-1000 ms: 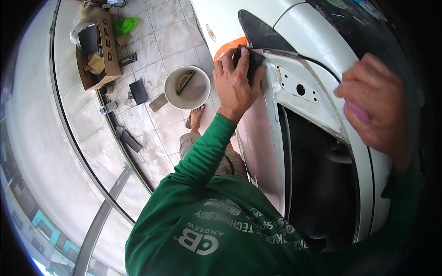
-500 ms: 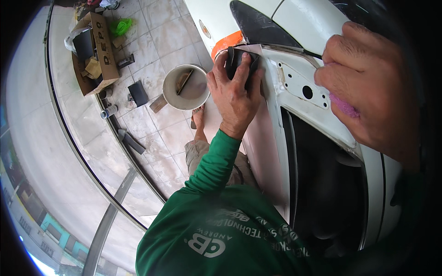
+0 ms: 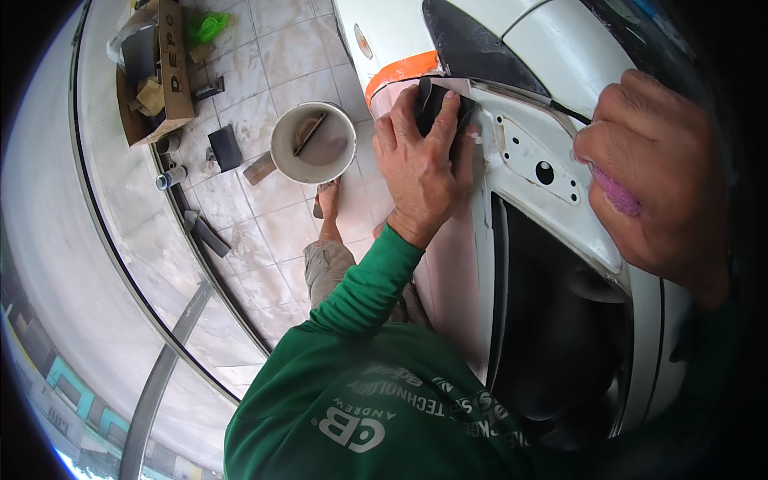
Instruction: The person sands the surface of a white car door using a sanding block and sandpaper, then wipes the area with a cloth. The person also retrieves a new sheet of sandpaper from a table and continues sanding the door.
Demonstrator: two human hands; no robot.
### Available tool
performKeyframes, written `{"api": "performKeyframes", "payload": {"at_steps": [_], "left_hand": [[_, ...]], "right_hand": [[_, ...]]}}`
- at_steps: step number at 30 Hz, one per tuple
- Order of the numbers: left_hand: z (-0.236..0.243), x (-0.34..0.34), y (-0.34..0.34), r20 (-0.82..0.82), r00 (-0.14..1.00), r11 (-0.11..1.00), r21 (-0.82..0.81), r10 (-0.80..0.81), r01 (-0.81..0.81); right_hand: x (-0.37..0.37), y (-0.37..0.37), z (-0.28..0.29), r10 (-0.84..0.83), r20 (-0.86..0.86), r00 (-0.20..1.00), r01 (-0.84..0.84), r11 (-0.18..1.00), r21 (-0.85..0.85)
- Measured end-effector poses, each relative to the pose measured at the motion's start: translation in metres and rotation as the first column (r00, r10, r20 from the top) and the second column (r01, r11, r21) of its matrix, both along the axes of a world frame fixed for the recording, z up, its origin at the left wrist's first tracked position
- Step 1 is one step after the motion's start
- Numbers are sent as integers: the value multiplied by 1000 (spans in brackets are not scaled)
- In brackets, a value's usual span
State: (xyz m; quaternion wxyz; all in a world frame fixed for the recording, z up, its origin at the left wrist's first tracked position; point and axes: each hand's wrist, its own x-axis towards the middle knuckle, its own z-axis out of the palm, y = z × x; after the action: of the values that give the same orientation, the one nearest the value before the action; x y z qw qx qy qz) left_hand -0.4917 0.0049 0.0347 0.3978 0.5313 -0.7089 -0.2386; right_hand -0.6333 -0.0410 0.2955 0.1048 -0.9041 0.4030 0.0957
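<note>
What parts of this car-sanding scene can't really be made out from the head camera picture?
- Dark sanding block: mostly covered by the left hand; its working face is hidden.
- Pink thing in the right hand: only a sliver shows between the fingers; its kind is unclear.
- White bucket on the floor: a stick-like tool lies inside, too small to identify.
- Cardboard box: contents jumbled, near the rim, too small.
- Car's dark opening: inside lost in shadow.

I see one head-mounted fisheye view. It looks steeply down, close over the white car panel (image 3: pixel 560 56), with the tiled floor (image 3: pixel 264 224) left.
</note>
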Motion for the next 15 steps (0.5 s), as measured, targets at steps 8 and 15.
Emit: {"api": "performKeyframes", "payload": {"at_steps": [8,15], "left_hand": [[4,6,2,-40,997,997,-22,-70,69],[-5,3,-11,15,1000,997,-76,3,-1]], "right_hand": [[3,3,-5,-14,-9,1000,14,1000,5],[-6,-2,-3,25,-30,999,-26,999,-22]]}}
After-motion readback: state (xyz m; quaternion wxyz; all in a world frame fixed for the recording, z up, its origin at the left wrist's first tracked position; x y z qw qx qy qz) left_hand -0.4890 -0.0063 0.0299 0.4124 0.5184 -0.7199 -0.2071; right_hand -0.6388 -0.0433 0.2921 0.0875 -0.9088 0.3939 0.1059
